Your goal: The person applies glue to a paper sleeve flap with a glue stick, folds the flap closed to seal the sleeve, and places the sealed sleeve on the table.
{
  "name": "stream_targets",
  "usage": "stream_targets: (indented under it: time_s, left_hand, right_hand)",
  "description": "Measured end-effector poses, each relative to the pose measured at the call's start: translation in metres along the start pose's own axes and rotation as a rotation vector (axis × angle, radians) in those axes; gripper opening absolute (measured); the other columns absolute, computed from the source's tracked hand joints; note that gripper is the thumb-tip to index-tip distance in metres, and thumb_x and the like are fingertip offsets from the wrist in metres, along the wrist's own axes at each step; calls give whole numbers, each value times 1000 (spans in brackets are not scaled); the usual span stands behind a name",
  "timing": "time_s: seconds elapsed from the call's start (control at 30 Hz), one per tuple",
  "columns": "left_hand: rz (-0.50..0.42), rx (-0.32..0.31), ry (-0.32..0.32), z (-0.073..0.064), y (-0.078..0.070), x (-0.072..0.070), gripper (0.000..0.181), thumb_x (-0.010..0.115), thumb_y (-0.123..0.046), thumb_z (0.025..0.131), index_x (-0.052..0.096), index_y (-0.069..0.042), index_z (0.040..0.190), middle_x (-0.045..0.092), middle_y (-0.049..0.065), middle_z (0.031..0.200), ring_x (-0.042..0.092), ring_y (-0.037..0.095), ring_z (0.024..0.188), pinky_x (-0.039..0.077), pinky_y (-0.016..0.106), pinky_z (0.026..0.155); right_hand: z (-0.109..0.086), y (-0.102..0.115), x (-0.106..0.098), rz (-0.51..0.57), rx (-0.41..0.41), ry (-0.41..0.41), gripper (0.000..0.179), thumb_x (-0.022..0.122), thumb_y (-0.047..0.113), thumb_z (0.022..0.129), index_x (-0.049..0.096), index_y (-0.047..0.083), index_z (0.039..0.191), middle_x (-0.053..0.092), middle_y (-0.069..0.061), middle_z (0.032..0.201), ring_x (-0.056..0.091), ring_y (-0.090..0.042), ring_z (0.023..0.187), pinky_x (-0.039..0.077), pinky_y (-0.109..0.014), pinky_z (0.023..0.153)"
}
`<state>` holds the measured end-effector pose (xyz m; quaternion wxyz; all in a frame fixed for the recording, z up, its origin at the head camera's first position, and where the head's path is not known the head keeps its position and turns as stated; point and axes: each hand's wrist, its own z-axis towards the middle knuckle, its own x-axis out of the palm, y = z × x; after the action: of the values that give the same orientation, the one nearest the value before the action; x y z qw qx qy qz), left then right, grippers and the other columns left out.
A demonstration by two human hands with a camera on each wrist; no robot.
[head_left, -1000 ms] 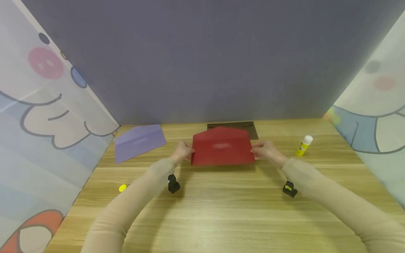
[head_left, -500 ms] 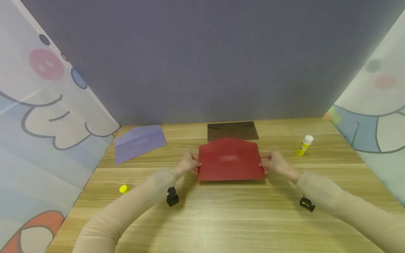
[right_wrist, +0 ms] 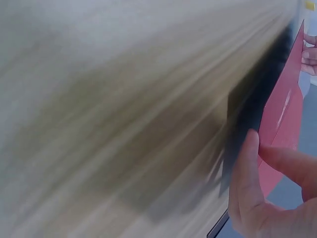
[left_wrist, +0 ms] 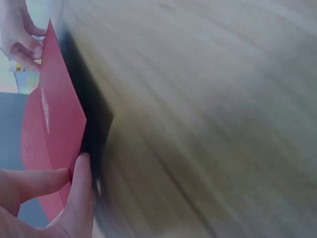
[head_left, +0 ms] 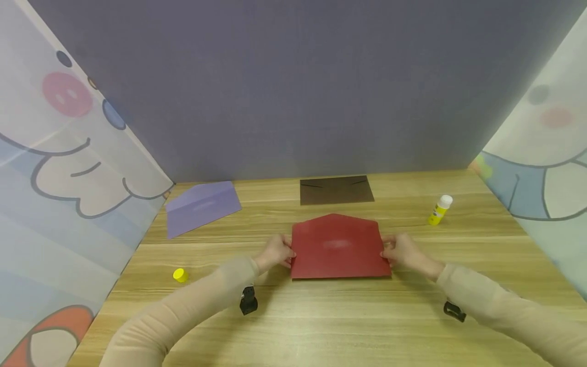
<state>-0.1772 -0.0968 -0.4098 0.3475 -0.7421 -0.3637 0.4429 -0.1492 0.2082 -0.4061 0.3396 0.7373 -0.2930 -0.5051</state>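
Observation:
A red envelope [head_left: 339,257], its pointed flap opened out toward the back, is held between both hands just over the wooden table. My left hand [head_left: 276,252] pinches its left edge between thumb and fingers; the left wrist view shows the same pinch on the red envelope [left_wrist: 59,109]. At the opposite edge my right hand [head_left: 405,253] pinches it likewise, and in the right wrist view thumb and fingers close on the red envelope [right_wrist: 280,116]. A dark gap shows between the envelope and the tabletop in both wrist views.
Behind the red envelope lies a dark brown envelope [head_left: 337,190]. A purple envelope [head_left: 202,208] lies at the back left. A yellow cap [head_left: 181,275] stands on the left, and a yellow glue stick [head_left: 439,210] with a white end on the right. A grey panel [head_left: 293,92] rises behind.
Both hands have brought the red envelope toward me, slightly right and lower. The dark brown envelope, partly covered before, now shows whole.

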Motion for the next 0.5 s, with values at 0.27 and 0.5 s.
stream_targets:
  time_s: [0.27,0.5]
  left_hand:
    - [39,45,26,-4,9,6,18,55,14,75,51,14,92,59,17,74,57,17,54,53,29,52]
    - [100,83,38,-10,11,7,16,55,10,78,50,13,93,58,14,73,56,16,53,53,27,51]
  right_hand:
    - [-6,-6,6,-56,-44,-27,44,59,-8,74,42,-26,110,56,-9,63,55,-13,49,51,-26,47]
    - [-9,-8,10,-69,-88,-13,46,59,-10,72,40,-29,109,55,-8,61,56,-16,49,51,-26,46]
